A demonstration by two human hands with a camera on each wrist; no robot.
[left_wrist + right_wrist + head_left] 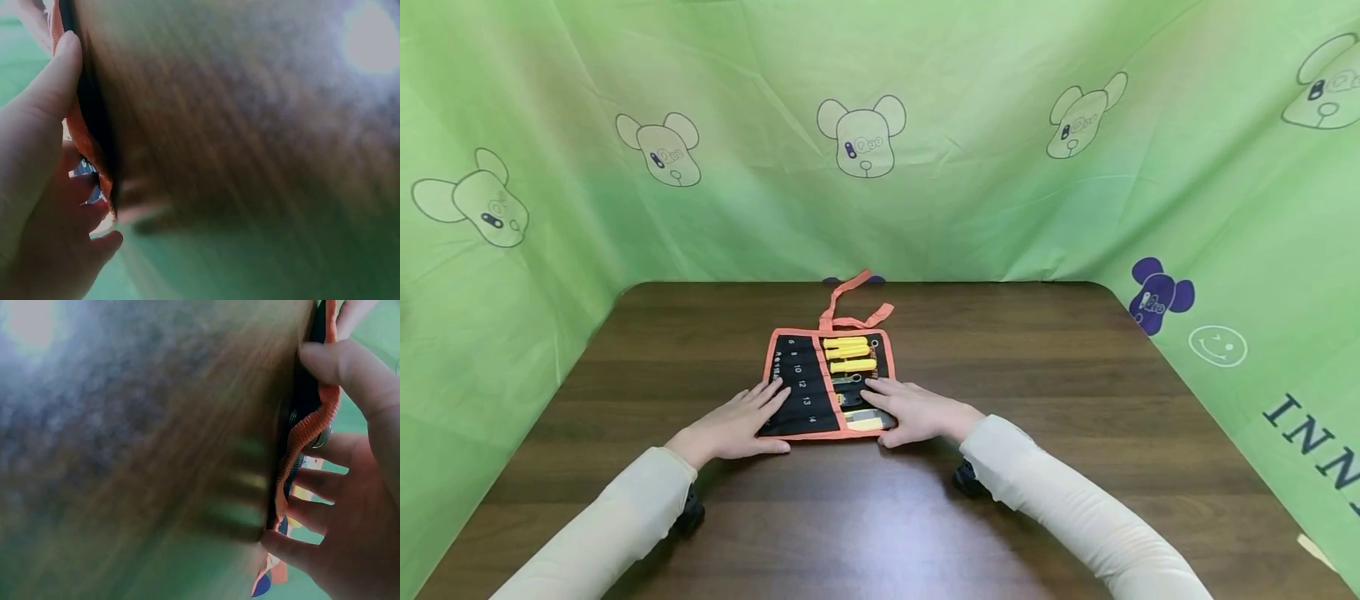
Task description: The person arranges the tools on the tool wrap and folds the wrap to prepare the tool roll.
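A black tool roll (805,410) with orange trim lies unfolded on the table, numbers printed down its left half. Yellow-handled tools (853,365) sit in the pockets on its right half, and a pale yellow tool (863,422) lies near the front edge. My left hand (737,423) rests with fingers spread on the roll's left side, the thumb beside its front edge. On the opposite side my right hand (921,410) lies over the right edge, fingers extended. Both wrist views show the orange trim (306,428) side-on, next to the thumb and fingers.
Two orange tie straps (874,318) trail from the roll's back edge toward the far side of the brown wooden table (1015,350). A green printed cloth (970,208) hangs behind and along both sides of the table.
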